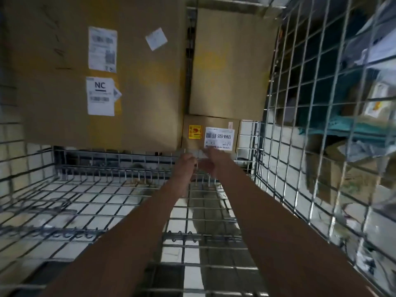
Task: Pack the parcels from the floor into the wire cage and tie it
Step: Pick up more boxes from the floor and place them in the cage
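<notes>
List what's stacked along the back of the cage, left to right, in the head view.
Large cardboard box with the NC label → small box with the yellow sticker, low down, both hands at its near edge → tall plain box above it → right mesh wall.

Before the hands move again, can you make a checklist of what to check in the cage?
1. Small box sits against the back: ok.
2. Left hand free of the box: cannot tell, blurred.
3. Right hand touches the small box's lower edge: ok.
4. Big box and tall box stand steady: ok.
5. Room left on the wire cage floor: ok.
6. Cage tied: not ok, no tie visible.
</notes>
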The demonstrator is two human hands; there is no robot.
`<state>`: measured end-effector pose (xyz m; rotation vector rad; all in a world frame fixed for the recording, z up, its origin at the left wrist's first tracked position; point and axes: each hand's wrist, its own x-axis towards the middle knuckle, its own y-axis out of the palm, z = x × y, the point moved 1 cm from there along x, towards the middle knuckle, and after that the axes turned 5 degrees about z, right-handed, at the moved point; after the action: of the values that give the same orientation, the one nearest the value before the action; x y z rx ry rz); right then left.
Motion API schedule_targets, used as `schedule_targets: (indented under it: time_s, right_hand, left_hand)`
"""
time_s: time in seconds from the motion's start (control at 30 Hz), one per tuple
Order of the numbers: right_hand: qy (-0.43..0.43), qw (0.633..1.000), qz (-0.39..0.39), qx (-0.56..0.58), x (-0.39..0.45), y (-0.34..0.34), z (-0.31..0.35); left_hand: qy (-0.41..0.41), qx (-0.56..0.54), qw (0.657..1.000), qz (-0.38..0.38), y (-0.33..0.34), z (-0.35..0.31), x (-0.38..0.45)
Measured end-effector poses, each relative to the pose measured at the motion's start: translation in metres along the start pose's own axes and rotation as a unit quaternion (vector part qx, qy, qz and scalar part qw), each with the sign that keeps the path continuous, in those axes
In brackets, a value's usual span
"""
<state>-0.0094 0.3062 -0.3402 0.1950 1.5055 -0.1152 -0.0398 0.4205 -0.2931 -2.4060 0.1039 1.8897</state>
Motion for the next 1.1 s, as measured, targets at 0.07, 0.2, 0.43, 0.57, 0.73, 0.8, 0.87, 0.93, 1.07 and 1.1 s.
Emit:
schedule_targets:
  time_s: [0.07, 0.2, 0.43, 0.57, 0.73, 0.8, 0.87, 0.93, 1.07, 1.1]
  right_hand:
    - [-0.033, 0.993, -0.036, -0.107, -0.042, -0.004, -0.002]
    - [-0.127, 0.876, -0.108, -0.453, -0.120, -0.028, -0.015]
    - [-0.189, 0.728, -0.164, -0.639, -0.260, -0.061, 0.006]
    - [-0.373, 0.704, -0.196, -0.573, -0.358, -0.073, 0.012]
    - [-0.533, 0.641, -0.335, -0.440, -0.479, -0.123, -0.012]
    - [-0.522, 0.649, -0.368, -0.413, -0.492, -0.154, -0.033]
    - [-0.498, 0.691, -0.371, -0.370, -0.491, -0.187, -0.054]
    - [-0.476, 0.733, -0.363, -0.324, -0.482, -0.221, -0.071]
    - [-0.425, 0.777, -0.395, -0.245, -0.453, -0.301, -0.113]
    - [-0.405, 0.792, -0.402, -0.219, -0.441, -0.321, -0.124]
  left_hand:
    - [0.021, 0.092, 0.995, -0.013, -0.002, -0.008, -0.020]
    - [0.056, 0.341, 0.937, -0.049, -0.003, -0.025, -0.076]
    - [0.151, 0.509, 0.844, -0.070, 0.030, -0.063, -0.181]
    - [0.309, 0.525, 0.785, -0.112, 0.071, -0.095, -0.270]
    - [0.528, 0.481, 0.684, -0.146, 0.123, -0.112, -0.402]
    - [0.543, 0.526, 0.642, -0.127, 0.152, -0.099, -0.424]
    - [0.538, 0.573, 0.611, -0.094, 0.187, -0.083, -0.433]
    - [0.517, 0.600, 0.608, -0.061, 0.223, -0.069, -0.428]
    - [0.484, 0.607, 0.630, -0.008, 0.311, -0.032, -0.395]
    - [0.482, 0.614, 0.624, -0.007, 0.332, -0.020, -0.381]
